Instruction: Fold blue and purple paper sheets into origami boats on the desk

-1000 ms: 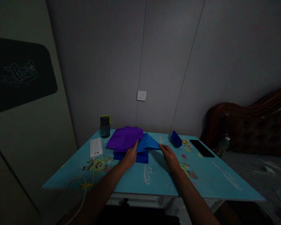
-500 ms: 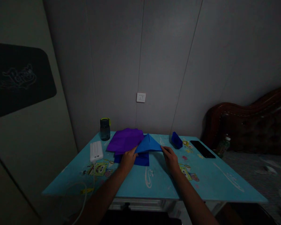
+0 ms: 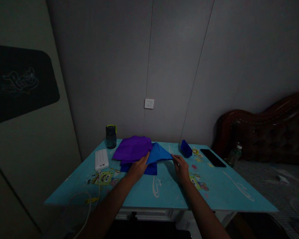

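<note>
A folded sheet of light blue paper [image 3: 158, 153], peaked like a triangle, is held between my two hands above the table. My left hand [image 3: 139, 167] grips its left corner, with the thumb on top. At the opposite corner, the fingers of my right hand [image 3: 180, 166] pinch the paper's edge. Behind and to the left lies a creased purple sheet of paper [image 3: 132, 148]. Dark blue paper [image 3: 151, 169] sticks out from under it, partly hidden by my left hand.
On the blue table [image 3: 142, 196] stand a dark water bottle [image 3: 111, 137] and a white power bank [image 3: 101, 160] with a cable. A dark blue folded paper piece [image 3: 186, 149] and a black phone [image 3: 212, 157] lie to the right. Behind is a wall with a socket [image 3: 149, 103].
My left hand has shifted slightly on the paper, its thumb now higher along the left edge. The view has turned a little, and both hands still hold the light blue paper.
</note>
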`<state>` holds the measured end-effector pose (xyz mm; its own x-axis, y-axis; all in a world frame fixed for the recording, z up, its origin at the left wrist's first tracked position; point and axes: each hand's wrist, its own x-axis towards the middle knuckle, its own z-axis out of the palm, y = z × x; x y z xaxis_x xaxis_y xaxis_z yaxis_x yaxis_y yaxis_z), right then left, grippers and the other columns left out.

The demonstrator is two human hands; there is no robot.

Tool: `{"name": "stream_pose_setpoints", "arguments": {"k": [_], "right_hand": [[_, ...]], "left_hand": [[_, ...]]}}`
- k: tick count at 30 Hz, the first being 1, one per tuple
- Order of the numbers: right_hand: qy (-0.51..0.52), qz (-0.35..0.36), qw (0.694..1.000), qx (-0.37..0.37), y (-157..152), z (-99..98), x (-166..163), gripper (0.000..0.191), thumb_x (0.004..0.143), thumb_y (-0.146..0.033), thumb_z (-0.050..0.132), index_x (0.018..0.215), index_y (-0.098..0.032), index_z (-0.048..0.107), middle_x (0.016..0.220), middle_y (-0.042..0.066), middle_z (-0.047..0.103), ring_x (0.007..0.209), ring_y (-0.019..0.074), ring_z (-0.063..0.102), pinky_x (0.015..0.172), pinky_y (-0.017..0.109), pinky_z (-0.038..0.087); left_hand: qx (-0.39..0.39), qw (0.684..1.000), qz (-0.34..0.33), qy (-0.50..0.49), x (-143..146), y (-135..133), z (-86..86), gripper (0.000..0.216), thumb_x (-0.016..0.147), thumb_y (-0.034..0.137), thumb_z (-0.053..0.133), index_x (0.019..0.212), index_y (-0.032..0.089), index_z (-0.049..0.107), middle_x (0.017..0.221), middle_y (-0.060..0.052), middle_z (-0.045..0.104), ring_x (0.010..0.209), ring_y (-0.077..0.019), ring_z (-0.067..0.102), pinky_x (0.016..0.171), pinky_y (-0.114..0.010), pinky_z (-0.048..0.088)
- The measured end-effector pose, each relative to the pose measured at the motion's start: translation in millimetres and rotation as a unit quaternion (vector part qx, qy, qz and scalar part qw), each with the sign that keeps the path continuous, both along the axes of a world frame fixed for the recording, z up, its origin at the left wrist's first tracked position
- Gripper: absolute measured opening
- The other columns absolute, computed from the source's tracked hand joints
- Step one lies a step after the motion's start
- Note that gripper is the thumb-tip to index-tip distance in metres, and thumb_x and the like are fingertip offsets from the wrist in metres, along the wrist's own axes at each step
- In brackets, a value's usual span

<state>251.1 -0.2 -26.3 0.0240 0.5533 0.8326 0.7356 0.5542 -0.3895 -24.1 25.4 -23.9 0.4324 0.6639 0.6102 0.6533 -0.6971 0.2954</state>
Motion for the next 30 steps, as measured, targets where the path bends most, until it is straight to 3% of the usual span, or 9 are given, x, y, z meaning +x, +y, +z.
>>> {"name": "stream_pose_setpoints", "arguments": {"k": [4,14,19,25,30], "right_hand": [[0.051,-0.034,0.998,0.023,10,-3.4,-3,0.029,0.093,-0.036,0.050,0.102,-0.017,0.070,0.094,0.012,0.070,0.086,0.0255,0.067,0.079,0.042,0.055],[0.048,-0.011,0.999,0.010,7,-1.5,-16,0.028,0.093,-0.035,0.049,0.102,-0.020,0.070,0.096,0.010,0.069,0.087,0.0229,0.066,0.080,0.040,0.053],[0.147,-0.027,0.988,-0.043,8,-2.5,-14,0.031,0.089,-0.041,0.054,0.100,-0.016,0.068,0.091,0.011,0.070,0.083,0.0228,0.065,0.079,0.040,0.052],[0.301,0.040,0.949,-0.078,11,0.3,-27,0.035,0.085,-0.043,0.057,0.105,-0.015,0.065,0.088,0.009,0.069,0.076,0.0209,0.066,0.072,0.037,0.054],[0.333,0.054,0.940,-0.048,27,11.1,-54,0.035,0.087,-0.039,0.055,0.108,-0.014,0.065,0.103,0.013,0.070,0.093,0.0240,0.066,0.082,0.040,0.052]], "left_hand": [[0.020,0.999,0.013,-0.047,0,-1,-0.6,0.059,0.097,0.038,0.040,0.151,0.019,0.024,0.123,-0.015,0.062,0.106,-0.0250,0.065,0.090,-0.037,0.053],[-0.024,0.996,0.071,-0.056,-1,6,0.0,0.043,0.098,0.029,0.039,0.137,0.015,0.051,0.097,-0.012,0.069,0.088,-0.0216,0.067,0.083,-0.033,0.053],[-0.010,0.995,0.063,-0.079,5,5,0.8,0.040,0.098,0.029,0.041,0.136,0.020,0.052,0.096,-0.008,0.069,0.085,-0.0170,0.066,0.080,-0.027,0.052],[-0.006,0.991,0.055,-0.125,4,3,2.9,0.040,0.097,0.034,0.043,0.130,0.017,0.058,0.095,-0.010,0.072,0.083,-0.0193,0.067,0.080,-0.031,0.053],[-0.022,0.985,0.040,-0.168,4,7,2.6,0.040,0.096,0.035,0.043,0.129,0.019,0.059,0.100,-0.010,0.073,0.089,-0.0216,0.069,0.085,-0.034,0.054]]}}
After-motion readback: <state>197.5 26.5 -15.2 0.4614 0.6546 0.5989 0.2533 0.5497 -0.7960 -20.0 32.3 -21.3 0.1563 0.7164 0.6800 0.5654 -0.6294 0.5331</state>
